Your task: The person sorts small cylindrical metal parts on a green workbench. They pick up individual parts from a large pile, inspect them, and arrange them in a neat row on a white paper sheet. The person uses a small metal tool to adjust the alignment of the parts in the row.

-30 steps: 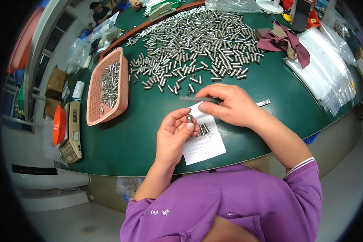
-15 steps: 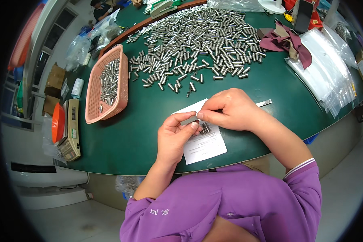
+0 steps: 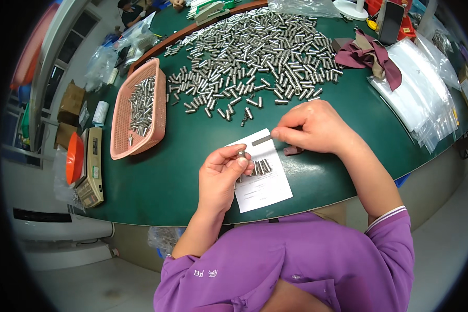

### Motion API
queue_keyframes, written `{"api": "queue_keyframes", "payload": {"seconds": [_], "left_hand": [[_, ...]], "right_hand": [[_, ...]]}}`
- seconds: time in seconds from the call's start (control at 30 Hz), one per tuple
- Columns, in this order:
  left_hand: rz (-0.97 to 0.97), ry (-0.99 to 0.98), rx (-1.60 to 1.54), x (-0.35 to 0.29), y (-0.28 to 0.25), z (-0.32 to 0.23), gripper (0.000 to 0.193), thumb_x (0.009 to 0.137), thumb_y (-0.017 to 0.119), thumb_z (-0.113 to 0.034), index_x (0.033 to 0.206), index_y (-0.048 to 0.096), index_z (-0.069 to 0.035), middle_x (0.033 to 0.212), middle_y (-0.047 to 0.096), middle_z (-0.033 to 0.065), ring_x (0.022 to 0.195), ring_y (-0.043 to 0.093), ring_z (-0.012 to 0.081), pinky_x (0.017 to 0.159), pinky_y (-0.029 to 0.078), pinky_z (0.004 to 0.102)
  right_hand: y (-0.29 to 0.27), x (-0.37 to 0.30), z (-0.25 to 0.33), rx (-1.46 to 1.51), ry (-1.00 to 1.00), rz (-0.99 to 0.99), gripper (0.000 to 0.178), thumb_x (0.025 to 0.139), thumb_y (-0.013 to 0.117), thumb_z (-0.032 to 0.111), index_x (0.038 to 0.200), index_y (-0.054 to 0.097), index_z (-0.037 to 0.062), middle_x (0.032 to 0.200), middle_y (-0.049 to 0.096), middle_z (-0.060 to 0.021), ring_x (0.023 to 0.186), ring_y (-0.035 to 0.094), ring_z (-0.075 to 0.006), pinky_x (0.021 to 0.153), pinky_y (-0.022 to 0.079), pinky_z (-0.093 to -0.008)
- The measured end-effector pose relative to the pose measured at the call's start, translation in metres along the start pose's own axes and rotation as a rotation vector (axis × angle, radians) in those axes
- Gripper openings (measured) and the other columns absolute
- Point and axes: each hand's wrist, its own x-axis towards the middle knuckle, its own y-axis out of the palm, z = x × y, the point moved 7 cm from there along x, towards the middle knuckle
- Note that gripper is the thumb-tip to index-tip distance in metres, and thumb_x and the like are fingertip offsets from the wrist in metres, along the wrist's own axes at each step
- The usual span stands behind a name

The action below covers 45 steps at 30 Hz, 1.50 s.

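Observation:
Between the thumb and fingers of my left hand (image 3: 221, 174) is a small shiny metal cylinder (image 3: 241, 154), one end pointing up. My right hand (image 3: 314, 127) is closed on a flat grey metal strip (image 3: 261, 140), whose free end points left over the paper; the rest of it is hidden in the hand. Below both hands lies a white printed sheet (image 3: 265, 196) on the green table. A row of metal cylinders (image 3: 263, 166) rests on the sheet, partly covered by my left fingers.
A large heap of metal cylinders (image 3: 255, 52) spreads over the far table. A pink basket (image 3: 157, 117) at left holds more, beside a scale (image 3: 92, 166) with an orange tray (image 3: 75, 158). Plastic bags (image 3: 416, 88) and a maroon cloth (image 3: 366, 54) lie at right.
My right hand has moved right and slightly up, taking the strip away from the cylinder in my left hand. My left hand has shifted slightly left, uncovering more cylinders on the sheet.

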Motion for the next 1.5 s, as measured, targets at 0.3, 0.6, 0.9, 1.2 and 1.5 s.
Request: {"api": "queue_keyframes", "payload": {"seconds": [0.3, 0.6, 0.9, 1.2, 1.5], "left_hand": [[0.028, -0.056, 0.003, 0.0, 0.009, 0.008, 0.023, 0.091, 0.063, 0.003, 0.114, 0.06, 0.001, 0.098, 0.067, 0.0137, 0.082, 0.067, 0.017, 0.074, 0.057, 0.0269], [0.021, -0.004, -0.02, 0.0, -0.001, 0.0, 0.021, 0.093, 0.061, 0.001, 0.114, 0.059, 0.0, 0.097, 0.067, 0.0149, 0.081, 0.066, 0.0192, 0.072, 0.055, 0.0277], [0.124, -0.032, -0.076, 0.0, 0.009, 0.008, 0.021, 0.092, 0.061, 0.003, 0.113, 0.06, 0.002, 0.101, 0.067, 0.0153, 0.085, 0.067, 0.0174, 0.074, 0.056, 0.0272], [0.069, -0.039, -0.033, -0.002, 0.004, -0.001, 0.028, 0.095, 0.058, -0.003, 0.123, 0.054, -0.003, 0.101, 0.066, 0.014, 0.084, 0.065, 0.0166, 0.073, 0.055, 0.0275], [0.117, -0.004, -0.054, 0.0, 0.009, 0.01, 0.023, 0.091, 0.06, 0.006, 0.114, 0.057, 0.002, 0.103, 0.066, 0.0187, 0.085, 0.068, 0.0184, 0.073, 0.058, 0.0269]], "right_hand": [[0.024, 0.001, 0.019, 0.04, -0.129, 0.018, 0.019, 0.084, 0.071, 0.025, 0.081, 0.074, 0.0071, 0.07, 0.067, -0.0103, 0.061, 0.063, -0.0262, 0.056, 0.048, -0.0348], [0.003, -0.001, -0.004, 0.098, 0.102, 0.08, 0.019, 0.084, 0.071, 0.024, 0.08, 0.074, 0.0055, 0.065, 0.066, -0.008, 0.06, 0.065, -0.0164, 0.054, 0.047, -0.0329], [0.02, 0.001, 0.021, -0.006, -0.164, 0.012, 0.019, 0.083, 0.071, 0.025, 0.078, 0.073, 0.0075, 0.068, 0.066, -0.0088, 0.061, 0.064, -0.025, 0.055, 0.048, -0.0344], [0.009, 0.001, 0.006, 0.081, -0.055, 0.041, 0.019, 0.085, 0.072, 0.023, 0.081, 0.074, 0.0045, 0.069, 0.068, -0.0085, 0.06, 0.065, -0.0184, 0.055, 0.049, -0.0312], [0.027, 0.002, 0.024, 0.018, -0.166, 0.021, 0.016, 0.083, 0.071, 0.024, 0.078, 0.074, 0.0081, 0.068, 0.067, -0.0083, 0.061, 0.064, -0.0234, 0.056, 0.048, -0.0343]]}}
